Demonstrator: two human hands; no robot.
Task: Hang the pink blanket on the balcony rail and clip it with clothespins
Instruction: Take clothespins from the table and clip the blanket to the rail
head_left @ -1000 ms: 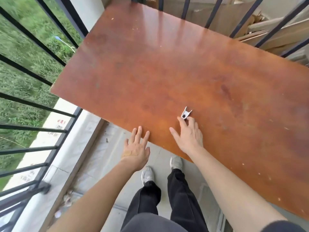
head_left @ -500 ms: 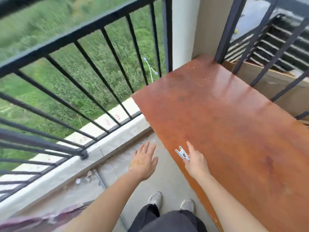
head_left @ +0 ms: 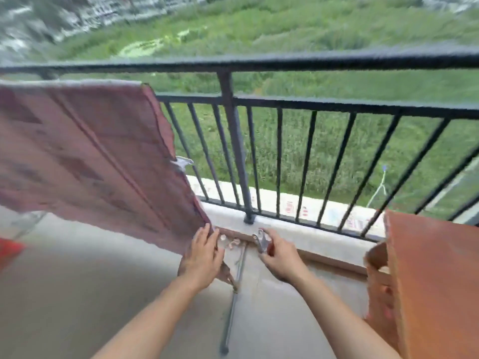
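Note:
The pink blanket point(head_left: 85, 161) hangs over the black balcony rail point(head_left: 285, 62) on the left, its lower edge lifted off the floor. A white tag or clip point(head_left: 183, 161) sticks out of its right edge; blur hides which. My left hand point(head_left: 202, 255) reaches with straight fingers to the blanket's lower right corner and touches it. My right hand point(head_left: 278, 257) is just right of it and pinches a white clothespin point(head_left: 261, 240) that points up.
A brown wooden table point(head_left: 435, 278) stands at the right edge. A thin metal rod point(head_left: 233, 301) lies on the concrete floor between my arms. Small debris sits by the low curb under the railing. Something red point(head_left: 10, 251) shows at the far left.
I have picked the clothespin off the table with my right hand and turned left from the table to the railing. The hanging blanket has come into view, and my left hand has reached its corner.

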